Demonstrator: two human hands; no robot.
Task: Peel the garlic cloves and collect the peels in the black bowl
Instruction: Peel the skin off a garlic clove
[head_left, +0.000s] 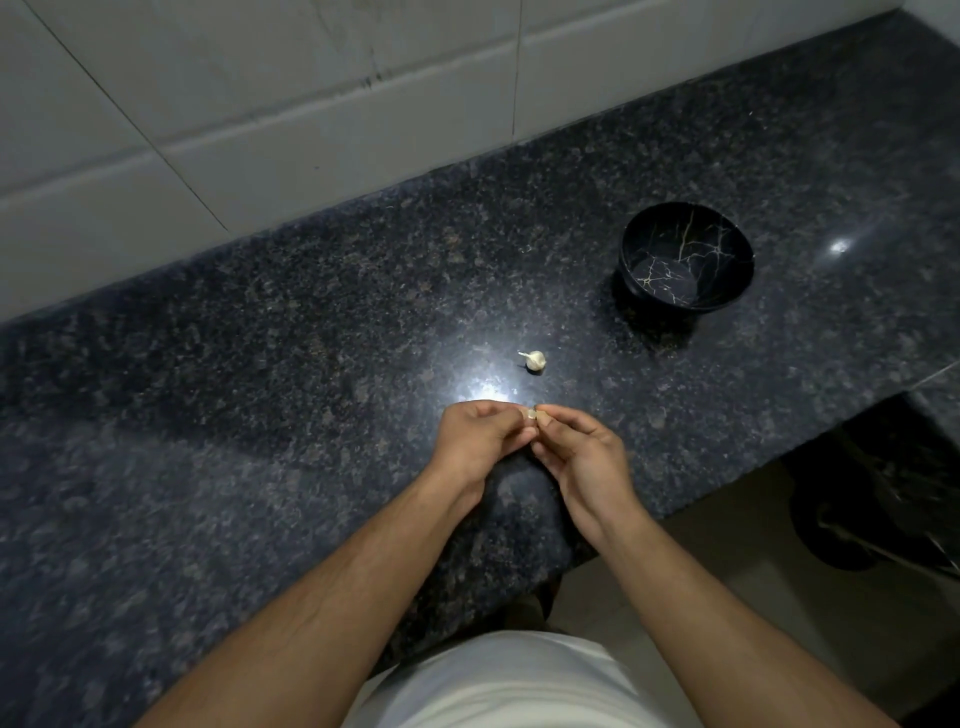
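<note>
- I am standing at a dark speckled stone surface (260, 364), looking down at my two bare forearms reaching forward over it.
- My left hand (480, 436) and my right hand (582, 449) meet fingertip to fingertip above the surface, each pinching one small garlic clove (531, 414) between them.
- I judge I hold it from both sides so one hand can steady it while the other picks at the skin.
- The clove is pale and tiny, mostly hidden by my fingers; I cannot tell how much skin is still on it.
- Just beyond my hands a garlic bulb (535, 360) lies on the surface, whitish and rounded, with a short stem pointing left.
- The black bowl (727, 291) sits farther back to the right, well apart from my hands, within reach for dropping peels.
- Its glossy inside has thin gold crack-like lines, and I see no peels in it.
</note>
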